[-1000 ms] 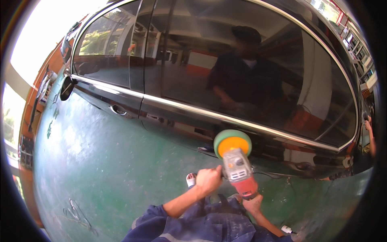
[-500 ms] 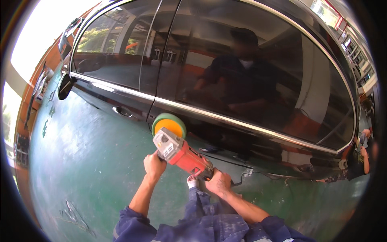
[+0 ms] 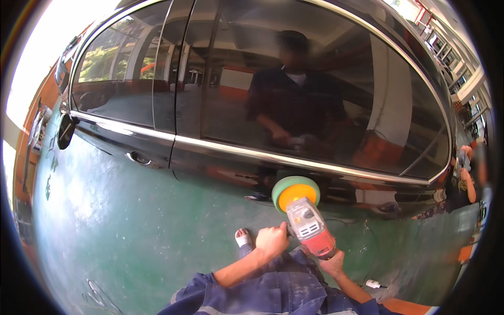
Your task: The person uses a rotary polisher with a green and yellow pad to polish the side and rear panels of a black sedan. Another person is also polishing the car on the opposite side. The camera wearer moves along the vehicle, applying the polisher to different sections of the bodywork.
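A red and grey power polisher (image 3: 311, 223) is held between both my hands. Its round pad, green with a yellow backing (image 3: 295, 193), rests against the side of a black car (image 3: 231, 164), below the chrome window trim (image 3: 294, 161). My left hand (image 3: 272, 240) is closed round the side handle near the polisher's head. At the rear end of the body, my right hand (image 3: 333, 262) wraps the grip, its fingers partly hidden.
The car's dark window (image 3: 231, 115) reflects a person. A door handle (image 3: 140, 158) and side mirror (image 3: 65, 130) lie to the left. On the green floor (image 3: 157, 241) are a small white bottle (image 3: 374, 284) and a loose cable (image 3: 97, 294). Another person (image 3: 463, 181) is at the far right.
Both hands have carried the polisher to the right along the car's side, and its body has turned to tilt the other way. The view has shifted right along the car.
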`<move>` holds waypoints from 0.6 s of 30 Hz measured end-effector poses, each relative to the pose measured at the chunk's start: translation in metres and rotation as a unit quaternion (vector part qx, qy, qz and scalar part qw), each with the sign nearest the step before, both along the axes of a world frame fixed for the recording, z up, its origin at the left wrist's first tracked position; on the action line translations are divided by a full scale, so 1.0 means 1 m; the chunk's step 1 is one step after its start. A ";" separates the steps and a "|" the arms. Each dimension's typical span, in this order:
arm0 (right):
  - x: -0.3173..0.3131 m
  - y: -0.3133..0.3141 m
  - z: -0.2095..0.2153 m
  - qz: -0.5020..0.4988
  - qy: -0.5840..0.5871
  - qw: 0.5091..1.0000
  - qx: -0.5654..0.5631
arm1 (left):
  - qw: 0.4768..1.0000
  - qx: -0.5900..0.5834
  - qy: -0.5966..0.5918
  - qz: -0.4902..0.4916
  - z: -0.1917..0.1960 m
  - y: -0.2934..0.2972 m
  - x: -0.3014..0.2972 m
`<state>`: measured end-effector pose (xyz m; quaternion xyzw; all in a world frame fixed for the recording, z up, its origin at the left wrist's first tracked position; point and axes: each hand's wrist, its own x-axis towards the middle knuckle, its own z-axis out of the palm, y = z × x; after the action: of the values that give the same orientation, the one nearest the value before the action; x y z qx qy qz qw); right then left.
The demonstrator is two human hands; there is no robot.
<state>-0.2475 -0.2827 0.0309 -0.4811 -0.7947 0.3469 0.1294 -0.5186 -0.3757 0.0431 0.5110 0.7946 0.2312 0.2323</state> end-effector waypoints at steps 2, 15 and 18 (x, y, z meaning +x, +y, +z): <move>0.003 -0.001 -0.002 -0.013 0.022 1.000 -0.013 | 1.000 0.012 -0.006 -0.018 -0.004 0.004 0.007; -0.178 -0.059 -0.038 0.103 -0.035 0.993 0.034 | 0.961 0.030 0.102 0.256 -0.029 -0.112 -0.151; -0.246 -0.067 0.005 0.136 -0.040 0.990 0.011 | 0.935 0.083 0.131 0.319 -0.034 -0.139 -0.201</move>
<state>-0.4933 -0.3500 0.0358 -0.3804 -0.8610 0.3332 0.0541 -0.7194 -0.5142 0.0093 0.2740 0.9170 0.2898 -0.0029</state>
